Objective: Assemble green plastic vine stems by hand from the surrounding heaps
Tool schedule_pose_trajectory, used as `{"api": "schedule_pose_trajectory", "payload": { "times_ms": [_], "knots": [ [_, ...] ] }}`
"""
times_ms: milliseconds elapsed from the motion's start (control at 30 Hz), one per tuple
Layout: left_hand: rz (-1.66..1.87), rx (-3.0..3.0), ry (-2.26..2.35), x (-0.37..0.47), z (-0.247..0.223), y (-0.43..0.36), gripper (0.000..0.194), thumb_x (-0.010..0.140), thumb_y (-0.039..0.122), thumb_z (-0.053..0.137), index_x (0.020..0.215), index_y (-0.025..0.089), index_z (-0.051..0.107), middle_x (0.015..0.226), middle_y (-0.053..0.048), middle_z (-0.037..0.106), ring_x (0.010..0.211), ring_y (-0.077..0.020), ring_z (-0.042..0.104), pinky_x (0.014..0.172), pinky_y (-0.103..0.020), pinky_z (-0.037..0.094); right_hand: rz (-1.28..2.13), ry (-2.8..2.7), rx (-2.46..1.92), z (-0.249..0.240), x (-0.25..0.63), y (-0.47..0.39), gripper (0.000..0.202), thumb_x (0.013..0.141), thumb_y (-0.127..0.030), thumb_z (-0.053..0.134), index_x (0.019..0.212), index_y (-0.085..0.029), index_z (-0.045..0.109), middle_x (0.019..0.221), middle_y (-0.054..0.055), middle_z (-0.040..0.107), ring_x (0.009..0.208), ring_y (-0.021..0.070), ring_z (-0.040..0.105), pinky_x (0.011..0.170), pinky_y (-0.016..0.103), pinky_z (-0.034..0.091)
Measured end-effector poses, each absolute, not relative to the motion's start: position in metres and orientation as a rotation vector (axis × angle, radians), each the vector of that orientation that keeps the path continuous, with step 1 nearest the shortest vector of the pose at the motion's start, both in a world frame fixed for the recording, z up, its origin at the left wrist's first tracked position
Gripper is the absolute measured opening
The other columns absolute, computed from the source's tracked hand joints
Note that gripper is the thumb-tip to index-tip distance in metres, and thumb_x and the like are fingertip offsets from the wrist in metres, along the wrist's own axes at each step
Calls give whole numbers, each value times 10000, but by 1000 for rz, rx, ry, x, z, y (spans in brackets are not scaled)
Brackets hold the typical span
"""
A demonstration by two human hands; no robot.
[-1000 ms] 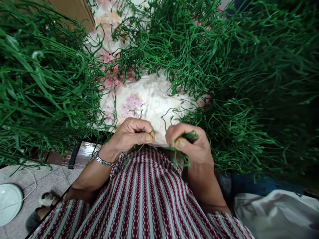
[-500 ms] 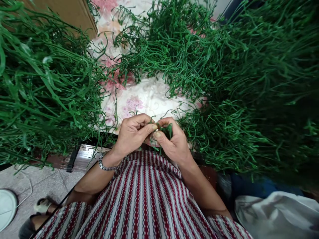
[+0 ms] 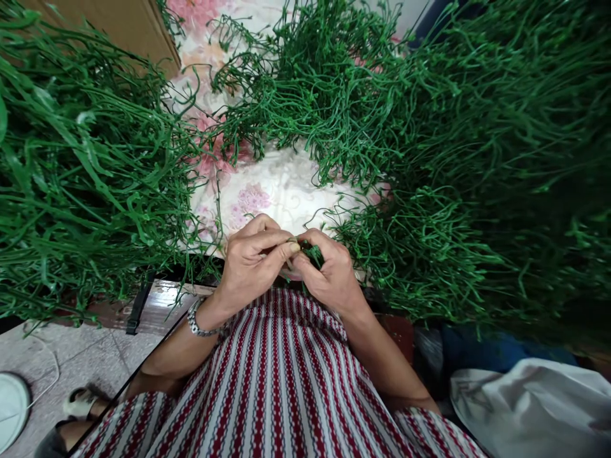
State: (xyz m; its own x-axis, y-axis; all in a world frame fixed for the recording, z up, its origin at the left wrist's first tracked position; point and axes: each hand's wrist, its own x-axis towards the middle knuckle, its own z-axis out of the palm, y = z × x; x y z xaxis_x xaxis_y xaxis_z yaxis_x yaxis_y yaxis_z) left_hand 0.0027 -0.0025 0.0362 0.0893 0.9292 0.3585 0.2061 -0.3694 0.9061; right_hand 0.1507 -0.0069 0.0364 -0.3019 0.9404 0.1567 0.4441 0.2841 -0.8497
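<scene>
Stems (image 3: 314,256), thin and green, pinched

At the near edge of the white flowery cloth (image 3: 291,191), the left hand (image 3: 251,261) and right hand (image 3: 330,272) grip them, fingers closed. Soft pinches, fingertips close together, would likely stop squashing.

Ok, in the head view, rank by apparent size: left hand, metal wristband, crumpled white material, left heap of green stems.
1. Left heap of green stems
2. Crumpled white material
3. Left hand
4. Metal wristband
</scene>
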Motion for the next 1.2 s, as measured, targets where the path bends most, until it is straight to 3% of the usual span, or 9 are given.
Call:
{"api": "schedule_pose_trajectory", "payload": {
  "times_ms": [200, 367, 533, 733, 800, 900, 967, 1100, 1200],
  "knots": [
    [1326, 1595, 1087, 3, 37, -3, 106, 737, 133, 641, 818, 168, 701, 693, -7, 583, 643, -87, 540, 556, -206, 416, 1120, -1658, -1261, 39, 148, -10, 28, 797, -195, 504, 812, -178, 519, 684, -35, 499, 604, 77, 455, 587, 196, 370],
    [1398, 1540, 1068, 5, 37, -3, 132, 734, 117, 642, 828, 184, 707, 703, -7, 597, 660, -94, 545, 582, -220, 425, 1457, -1278, -1121, 33, 146, -13, 108, 814, -289, 543, 860, -192, 526, 641, -52, 445, 525, 61, 386, 509, 187, 338],
    [1443, 1355, 970, 9, 30, -3, 87, 727, 155, 654, 778, 191, 714, 713, -20, 588, 660, -109, 547, 558, -231, 422, 1580, -1220, -1030, 29, 148, -13, 168, 807, -340, 570, 835, -176, 545, 618, -48, 451, 510, 60, 370, 513, 194, 340],
    [1297, 901, 694, 12, 36, -3, 78, 741, 226, 644, 720, 157, 675, 749, -44, 616, 607, -95, 537, 476, -196, 372, 1519, -1479, -935, 33, 155, -8, 181, 835, -325, 533, 769, -158, 546, 701, -11, 541, 628, 87, 477, 608, 212, 385],
    [1207, 787, 649, 10, 40, -2, 127, 749, 264, 638, 691, 152, 637, 658, -31, 613, 523, -80, 500, 460, -197, 355, 1472, -1565, -879, 32, 157, -5, 183, 832, -312, 538, 732, -159, 539, 683, -12, 539, 622, 89, 486, 608, 215, 386],
    [1164, 677, 629, 5, 47, 0, 183, 770, 314, 614, 671, 165, 575, 383, 58, 405, 372, -58, 354, 443, -208, 329, 1376, -1719, -813, 32, 158, -4, 182, 823, -312, 545, 722, -161, 550, 673, -12, 528, 618, 90, 488, 600, 219, 380],
    [1172, 684, 668, 3, 49, 2, 175, 766, 305, 619, 672, 169, 558, 332, 86, 304, 339, -52, 294, 436, -212, 306, 1315, -1818, -819, 34, 158, -5, 166, 828, -299, 530, 732, -165, 547, 674, -13, 522, 620, 90, 487, 601, 222, 381],
    [1158, 791, 784, 0, 50, 3, 165, 719, 274, 661, 664, 158, 557, 394, 61, 410, 355, -49, 327, 433, -216, 269, 1136, -1924, -878, 48, 164, -12, 74, 834, -205, 484, 784, -168, 526, 724, 12, 545, 681, 108, 513, 642, 245, 411],
    [1176, 800, 810, -1, 48, 3, 165, 735, 270, 639, 656, 155, 552, 396, 59, 407, 356, -48, 329, 438, -217, 254, 967, -1896, -933, 70, 182, -25, 99, 822, -126, 452, 853, -178, 531, 796, 40, 589, 741, 133, 552, 668, 273, 440]
  ]
}}
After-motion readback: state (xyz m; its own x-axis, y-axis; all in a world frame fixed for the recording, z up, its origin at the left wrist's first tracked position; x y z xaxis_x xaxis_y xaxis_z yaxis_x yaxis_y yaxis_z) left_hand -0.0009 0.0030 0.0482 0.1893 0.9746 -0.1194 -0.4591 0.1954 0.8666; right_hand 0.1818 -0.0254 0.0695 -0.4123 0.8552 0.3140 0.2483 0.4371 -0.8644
